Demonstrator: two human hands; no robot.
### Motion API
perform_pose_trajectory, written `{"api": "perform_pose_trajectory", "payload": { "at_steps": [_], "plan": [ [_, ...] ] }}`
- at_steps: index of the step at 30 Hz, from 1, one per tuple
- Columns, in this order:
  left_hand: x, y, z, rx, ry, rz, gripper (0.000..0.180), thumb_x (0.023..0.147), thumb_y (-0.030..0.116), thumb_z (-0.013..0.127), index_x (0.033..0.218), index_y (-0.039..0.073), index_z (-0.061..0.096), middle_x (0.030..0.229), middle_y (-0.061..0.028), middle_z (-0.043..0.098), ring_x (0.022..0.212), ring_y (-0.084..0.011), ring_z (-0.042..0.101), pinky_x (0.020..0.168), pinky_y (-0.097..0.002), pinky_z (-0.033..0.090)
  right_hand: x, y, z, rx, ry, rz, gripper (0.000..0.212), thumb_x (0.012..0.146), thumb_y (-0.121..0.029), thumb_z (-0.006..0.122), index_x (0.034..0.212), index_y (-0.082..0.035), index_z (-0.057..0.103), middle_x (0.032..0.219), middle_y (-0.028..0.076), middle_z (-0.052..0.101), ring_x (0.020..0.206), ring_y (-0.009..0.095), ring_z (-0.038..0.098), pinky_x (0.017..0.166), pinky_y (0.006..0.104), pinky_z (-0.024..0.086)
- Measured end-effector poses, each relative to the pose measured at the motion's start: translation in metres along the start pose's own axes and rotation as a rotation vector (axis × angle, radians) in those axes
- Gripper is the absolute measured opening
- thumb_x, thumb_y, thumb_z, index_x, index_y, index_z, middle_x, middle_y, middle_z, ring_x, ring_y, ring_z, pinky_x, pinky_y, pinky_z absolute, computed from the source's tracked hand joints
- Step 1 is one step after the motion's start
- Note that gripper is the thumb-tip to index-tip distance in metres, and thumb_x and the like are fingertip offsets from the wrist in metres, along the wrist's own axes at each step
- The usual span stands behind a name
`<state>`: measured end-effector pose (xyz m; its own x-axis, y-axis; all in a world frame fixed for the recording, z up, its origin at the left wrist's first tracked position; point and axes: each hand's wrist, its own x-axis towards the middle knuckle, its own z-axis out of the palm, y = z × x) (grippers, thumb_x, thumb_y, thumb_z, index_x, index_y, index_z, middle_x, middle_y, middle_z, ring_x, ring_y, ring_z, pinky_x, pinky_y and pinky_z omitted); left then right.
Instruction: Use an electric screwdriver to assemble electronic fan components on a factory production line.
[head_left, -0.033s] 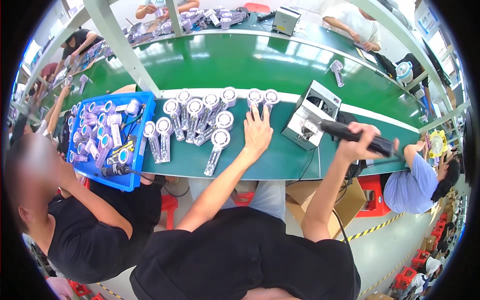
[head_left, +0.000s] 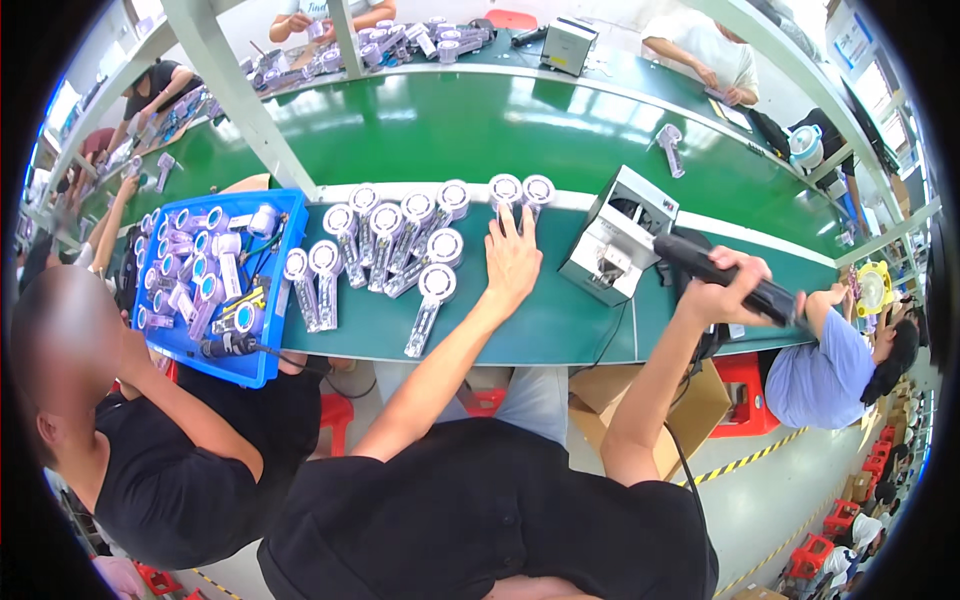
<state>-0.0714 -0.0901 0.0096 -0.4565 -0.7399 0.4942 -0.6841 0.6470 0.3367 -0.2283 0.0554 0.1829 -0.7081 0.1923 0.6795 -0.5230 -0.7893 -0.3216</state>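
**Green workbench (head_left: pixel 560 325), seen from above**

Left hand (head_left: pixel 514 265): fingers extended and slightly parted over two lavender devices (head_left: pixel 538 190) at the workbench's far side; whether they grip cannot be told. Right hand (head_left: pixel 725 290): wrapped around a black cylindrical tool (head_left: pixel 690 258), held slantwise beside a grey box (head_left: pixel 620 235), presumably to keep its end near the box's front. To the left, further lavender units (head_left: pixel 437 282) lie in a loose cluster, round heads away from the body, an arrangement that likely leaves each handle within easy reach. Beyond them, a blue tray (head_left: pixel 277 310) confines a heap of similar pieces. Compared with the earlier frame, the tool's end lies slightly farther right, away from the box's front; the left hand and the lavender units keep essentially the same places.
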Motion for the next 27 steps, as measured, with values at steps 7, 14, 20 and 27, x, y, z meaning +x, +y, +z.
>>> {"api": "perform_pose_trajectory", "payload": {
  "at_steps": [7,14,20,27],
  "plan": [
    [0.113,-0.029,0.054,0.053,0.038,-0.121,0.075,0.082,0.019,0.072,0.146,-0.002,0.039,0.146,-0.0339,0.036,0.108,-0.0464,0.053,0.089,-0.0531,0.048,0.005,0.024,-0.011,-0.368,-0.06,-0.033,0.069,0.089,0.01,0.065,0.14,-0.007,0.022,0.076,0.013,0.062,0.055,0.019,0.058,0.055,0.0372,0.055],
    [0.024,0.02,-0.066,-0.099,0.178,-0.005,0.069,0.088,0.026,0.068,0.143,-0.005,0.041,0.143,-0.0316,0.041,0.126,-0.0496,0.045,0.108,-0.0598,0.034,-0.039,-0.034,-0.025,-0.197,-0.322,0.019,0.064,0.092,0.005,0.06,0.14,-0.009,0.021,0.074,0.012,0.054,0.051,0.018,0.053,0.048,0.0356,0.051],
    [-0.134,-0.032,-0.119,0.079,0.254,-0.193,0.064,0.083,0.012,0.071,0.139,-0.005,0.043,0.129,-0.0261,0.05,0.112,-0.0416,0.052,0.096,-0.0529,0.041,-0.106,-0.01,-0.058,-0.306,-0.493,0.404,0.078,0.079,0.008,0.073,0.14,-0.006,0.026,0.083,0.012,0.063,0.062,0.017,0.061,0.059,0.0272,0.053],
    [-0.124,-0.033,-0.131,-0.12,-0.085,-0.188,0.056,0.09,0.0,0.062,0.143,0.007,0.047,0.119,-0.0259,0.054,0.102,-0.0423,0.057,0.084,-0.0481,0.05,-0.11,-0.002,-0.067,-0.132,-0.663,0.42,0.053,0.072,-0.003,0.088,0.114,-0.002,0.055,0.092,0.015,0.066,0.071,0.015,0.063,0.06,0.0266,0.053]
  ]
}}
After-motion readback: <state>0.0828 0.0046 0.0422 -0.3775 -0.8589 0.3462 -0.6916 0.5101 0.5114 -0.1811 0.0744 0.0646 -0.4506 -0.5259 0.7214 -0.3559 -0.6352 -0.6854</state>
